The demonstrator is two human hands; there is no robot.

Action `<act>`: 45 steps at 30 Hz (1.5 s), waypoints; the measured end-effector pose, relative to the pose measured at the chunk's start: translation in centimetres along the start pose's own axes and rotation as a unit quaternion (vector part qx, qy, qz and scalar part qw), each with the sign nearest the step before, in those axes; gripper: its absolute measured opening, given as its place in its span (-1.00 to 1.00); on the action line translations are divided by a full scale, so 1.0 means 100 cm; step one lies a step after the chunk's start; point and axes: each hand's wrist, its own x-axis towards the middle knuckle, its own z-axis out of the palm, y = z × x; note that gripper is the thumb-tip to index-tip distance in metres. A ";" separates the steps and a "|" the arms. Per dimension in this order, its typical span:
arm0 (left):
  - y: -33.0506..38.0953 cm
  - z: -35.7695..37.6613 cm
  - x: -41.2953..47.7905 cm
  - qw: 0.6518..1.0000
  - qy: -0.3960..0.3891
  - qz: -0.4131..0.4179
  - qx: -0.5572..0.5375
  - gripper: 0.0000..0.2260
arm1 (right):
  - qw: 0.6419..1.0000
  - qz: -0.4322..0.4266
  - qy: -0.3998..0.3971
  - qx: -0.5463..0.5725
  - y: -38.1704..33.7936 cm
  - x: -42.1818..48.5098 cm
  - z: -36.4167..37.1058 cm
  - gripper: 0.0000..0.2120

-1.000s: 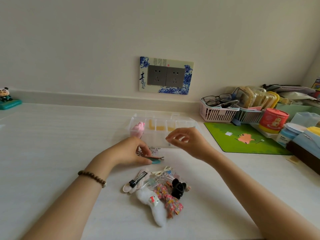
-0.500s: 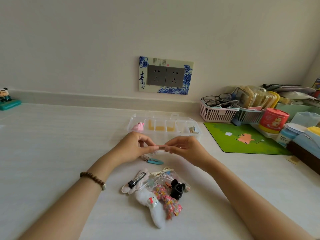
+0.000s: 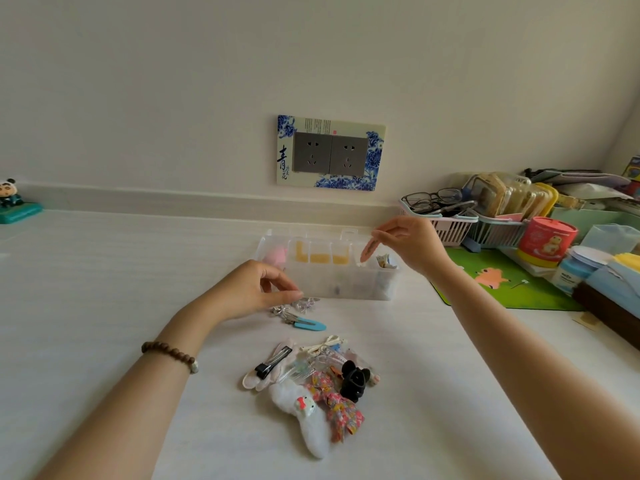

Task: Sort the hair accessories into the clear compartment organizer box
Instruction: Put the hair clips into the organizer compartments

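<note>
The clear compartment organizer box [image 3: 346,285] stands at the middle of the white table, holding a pink piece at its left end and yellow pieces in its middle compartments. My right hand [image 3: 410,245] pinches a slim pink hair clip [image 3: 367,250] that hangs over a right-hand compartment. My left hand [image 3: 258,289] hovers by the box's front left corner, fingers curled with nothing in them. A blue clip [image 3: 310,323] and silver clips lie under it. A pile of accessories [image 3: 318,379] lies nearer me: a black claw clip, a floral bow, a white plush clip.
A green mat [image 3: 495,278] lies to the right of the box. Behind it stand a pink basket with glasses [image 3: 440,216], a second basket, a red tin [image 3: 545,240] and stacked boxes. A small figurine [image 3: 12,202] sits far left. A wall socket [image 3: 330,154] is behind.
My right hand took the pink clip from my left hand's fingers and lifted it up and right, over the box. My left hand stayed near the box's front.
</note>
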 end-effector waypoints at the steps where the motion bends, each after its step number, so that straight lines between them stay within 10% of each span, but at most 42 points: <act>1: 0.000 0.000 -0.001 1.000 -0.007 -0.003 0.004 -0.72 | 0.999 -0.001 -0.018 -0.031 0.003 0.003 0.003 -0.85; 10: -0.010 0.002 0.001 0.991 -0.088 -0.033 0.100 -0.79 | 0.996 -0.063 -0.022 -0.055 -0.016 -0.020 0.023 -0.84; 27: -0.007 0.014 0.007 0.999 -0.011 0.001 0.030 -0.89 | 0.974 -0.001 -0.208 0.086 -0.021 -0.069 0.054 -0.82; 33: -0.002 0.019 0.007 0.998 0.004 0.025 -0.064 -0.90 | 0.968 0.028 -0.139 0.206 -0.026 -0.066 0.045 -0.91; 39: 0.000 0.020 0.007 0.994 0.026 0.039 -0.098 -0.81 | 0.977 0.031 0.113 0.176 -0.012 -0.024 0.002 -0.87; 45: -0.004 0.019 0.009 0.995 0.032 0.042 -0.079 -0.79 | 0.999 0.026 0.030 0.029 0.005 0.001 0.005 -0.87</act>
